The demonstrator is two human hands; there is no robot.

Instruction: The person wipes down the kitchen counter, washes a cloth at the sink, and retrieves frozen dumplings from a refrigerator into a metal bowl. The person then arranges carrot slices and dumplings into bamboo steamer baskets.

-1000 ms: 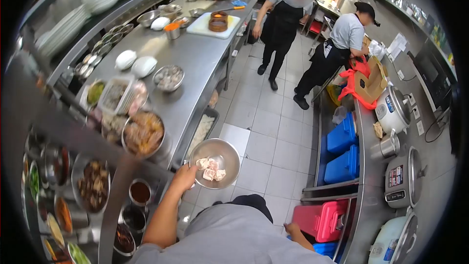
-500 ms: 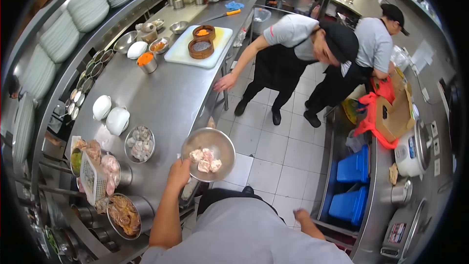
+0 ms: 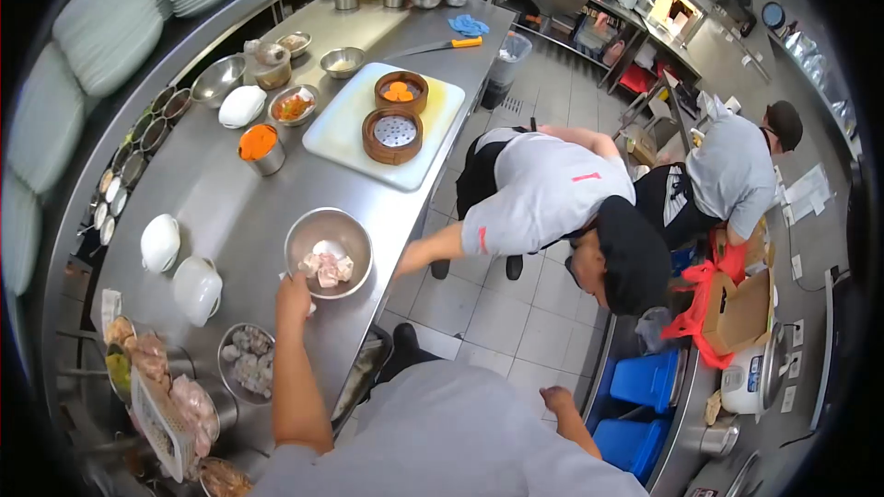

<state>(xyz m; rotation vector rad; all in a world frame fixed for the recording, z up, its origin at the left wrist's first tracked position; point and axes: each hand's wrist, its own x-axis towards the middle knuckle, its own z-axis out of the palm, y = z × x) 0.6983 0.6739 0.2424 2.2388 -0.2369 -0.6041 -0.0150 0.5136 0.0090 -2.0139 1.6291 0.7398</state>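
My left hand point(image 3: 295, 297) grips the near rim of a steel mixing bowl point(image 3: 359, 237), which is over the steel counter near its edge. Pale pink raw meat pieces point(image 3: 328, 269) lie in the bottom of this bowl. Down at my side, apart from any object, my right hand point(image 3: 555, 398) is loosely curled, with nothing visible in it. Nearest the held bowl on the counter are a steel bowl of raw greyish shrimp point(image 3: 250, 364) and white lidded bowls point(image 3: 198, 290).
A co-worker point(image 3: 552, 193) leans in with an arm at the counter edge; another person point(image 3: 732, 170) stands behind. A white cutting board point(image 3: 331, 133) carries two round bamboo steamers point(image 3: 391, 136). Beyond lies an orange-handled knife point(image 3: 465, 42). Blue bins point(image 3: 645, 377) stand low at right.
My left hand has brought the bowl from over the floor beside the counter to over the countertop. The co-worker has bent lower and come closer. My view has shifted.
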